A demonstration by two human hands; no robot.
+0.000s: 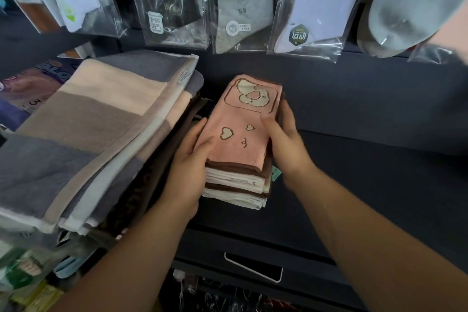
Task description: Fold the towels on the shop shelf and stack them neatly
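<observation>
A small stack of folded towels (236, 185) stands on the dark shelf (379, 164), brown and white layers showing at its near end. On top lies a pink towel (243, 121) with cream heart shapes and a cartoon patch. My left hand (190, 159) grips the stack's left side, thumb on the pink towel. My right hand (283, 139) clasps the right side, fingers along the edge and thumb on top. Left of it, a larger pile of folded striped towels (83, 129) in grey, beige and peach slopes toward me.
Packaged socks in clear bags (240, 2) hang on the back wall above the shelf. A white price-tag holder (253, 267) sits on the shelf's front edge. Packaged goods (27, 276) fill the lower left, and a purple pack (25, 88) lies behind the striped pile.
</observation>
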